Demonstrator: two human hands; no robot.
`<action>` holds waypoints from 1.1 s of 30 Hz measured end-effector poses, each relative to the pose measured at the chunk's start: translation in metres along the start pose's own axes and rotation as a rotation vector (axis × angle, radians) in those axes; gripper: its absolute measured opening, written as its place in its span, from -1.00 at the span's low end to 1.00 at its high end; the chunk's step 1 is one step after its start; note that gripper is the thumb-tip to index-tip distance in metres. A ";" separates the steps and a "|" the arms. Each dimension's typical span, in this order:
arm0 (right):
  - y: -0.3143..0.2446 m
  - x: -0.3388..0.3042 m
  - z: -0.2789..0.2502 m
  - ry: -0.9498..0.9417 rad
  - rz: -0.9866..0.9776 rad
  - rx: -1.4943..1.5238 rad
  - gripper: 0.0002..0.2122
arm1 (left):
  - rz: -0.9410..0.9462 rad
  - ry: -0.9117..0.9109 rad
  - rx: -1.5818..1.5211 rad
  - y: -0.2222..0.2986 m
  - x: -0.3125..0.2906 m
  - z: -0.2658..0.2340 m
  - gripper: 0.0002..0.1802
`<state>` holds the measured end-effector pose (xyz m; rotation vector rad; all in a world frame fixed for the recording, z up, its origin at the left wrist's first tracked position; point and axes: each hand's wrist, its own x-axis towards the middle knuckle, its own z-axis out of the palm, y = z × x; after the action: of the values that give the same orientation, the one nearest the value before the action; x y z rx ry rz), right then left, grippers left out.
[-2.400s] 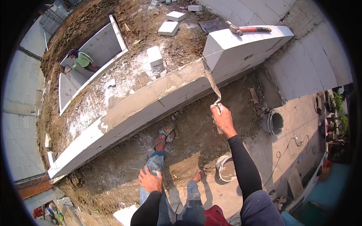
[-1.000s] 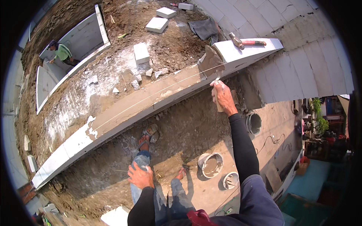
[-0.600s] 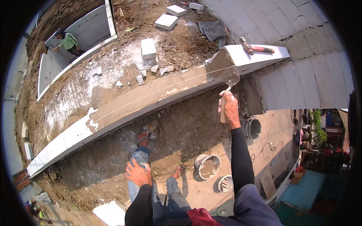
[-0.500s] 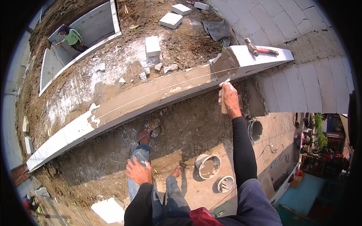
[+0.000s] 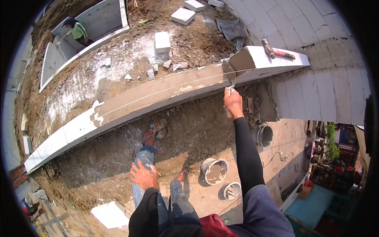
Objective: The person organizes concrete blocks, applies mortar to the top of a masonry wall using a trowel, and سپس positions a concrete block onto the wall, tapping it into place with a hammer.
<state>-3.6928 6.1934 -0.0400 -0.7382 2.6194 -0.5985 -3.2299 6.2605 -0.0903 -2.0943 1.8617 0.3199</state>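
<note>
A low, pale wall [image 5: 75,132] of smooth, straight-edged blocks crosses the view, seeming curved in the fisheye lens. Grey-brown mortar [image 5: 154,93] coats much of its top, damp-looking and fairly even, with a ragged, whitish edge toward the left and crumbly patches along the near side. A thin, pale string [image 5: 189,82] runs lengthwise above this coat. At the right stands a taller white block [image 5: 258,57], its left end face smeared with darker mortar; a hammer [image 5: 277,52] with a metal head and a red and black handle lies on its top.

The right hand [image 5: 233,103] has its fingers curled closed around the handle of a trowel [image 5: 228,72], and the handle's pale butt shows below the fist. The left hand [image 5: 144,176] rests on the knee of the worn blue jeans [image 5: 147,157], its fingers moderately spread over the denim and holding nothing.

The trowel's flat, mortar-stained metal blade lies beyond the right fingers, at the wall's top, just left of the block's smeared end; whether it presses into the mortar cannot be told. The wall passes beyond both hands, close to the right and well apart from the left. Between the forearms and to the right, on rough, dusty ground, stands a round bucket [image 5: 205,169] containing mortar, its rim crusted with pale residue.
</note>
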 end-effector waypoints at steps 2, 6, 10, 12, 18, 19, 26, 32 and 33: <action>-0.022 0.003 -0.018 -0.040 0.049 0.081 -0.54 | 0.008 0.019 -0.013 -0.003 -0.002 -0.001 -0.21; -0.031 -0.039 -0.035 0.204 -0.092 0.002 -0.59 | -0.007 0.044 -0.009 -0.011 -0.001 -0.001 -0.21; 0.002 -0.085 -0.018 0.219 -0.152 0.005 -0.62 | -0.011 0.032 -0.013 -0.011 0.001 -0.002 -0.21; 0.013 -0.077 -0.003 0.125 -0.160 -0.093 -0.63 | 0.005 0.024 -0.002 -0.008 -0.002 -0.002 -0.22; 0.011 -0.046 -0.016 0.146 -0.119 -0.205 -0.61 | 0.021 0.020 0.000 -0.011 -0.006 0.006 -0.21; 0.020 -0.058 -0.021 0.163 -0.140 -0.177 -0.62 | 0.013 0.018 0.002 -0.014 -0.005 0.005 -0.21; 0.016 -0.079 -0.072 0.166 -0.254 -0.090 -0.66 | 0.013 0.008 0.013 -0.012 -0.005 0.001 -0.22; -0.021 -0.029 -0.076 0.024 -0.186 0.285 -0.64 | 0.044 0.042 0.024 -0.018 -0.008 0.008 -0.22; -0.010 -0.041 -0.072 0.035 -0.160 0.320 -0.64 | 0.042 0.058 0.010 -0.021 -0.007 0.010 -0.21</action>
<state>-3.6874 6.2305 0.0347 -0.8424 2.4239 -1.0556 -3.2098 6.2728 -0.0949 -2.0808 1.9390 0.2618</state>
